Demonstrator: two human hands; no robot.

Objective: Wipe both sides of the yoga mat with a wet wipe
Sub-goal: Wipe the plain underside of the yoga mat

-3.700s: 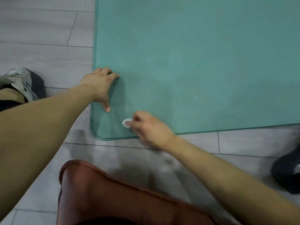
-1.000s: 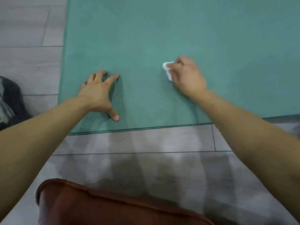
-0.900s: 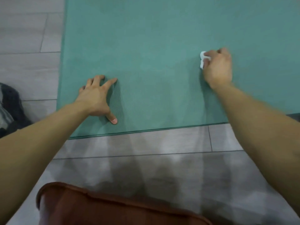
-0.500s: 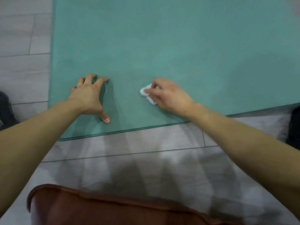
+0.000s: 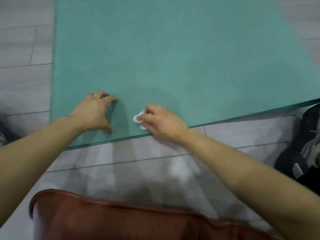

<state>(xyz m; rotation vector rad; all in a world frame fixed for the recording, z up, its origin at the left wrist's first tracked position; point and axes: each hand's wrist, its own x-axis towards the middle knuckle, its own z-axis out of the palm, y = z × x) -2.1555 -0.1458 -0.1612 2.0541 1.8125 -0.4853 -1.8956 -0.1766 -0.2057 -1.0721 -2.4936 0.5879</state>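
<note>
One teal foam yoga mat lies flat on the grey floor, long axis running away from the viewer. Left hand presses it with spread fingertips. Right hand pinches one crumpled white wet wipe against its near edge.

soft, even indoor light, moderately dim; no glare; faint shadow under the spread left hand on the teal foam yoga mat; grey shadows on the pale grey plank floor; overall motion blur; wide-angle bending toward frame edges.
</note>
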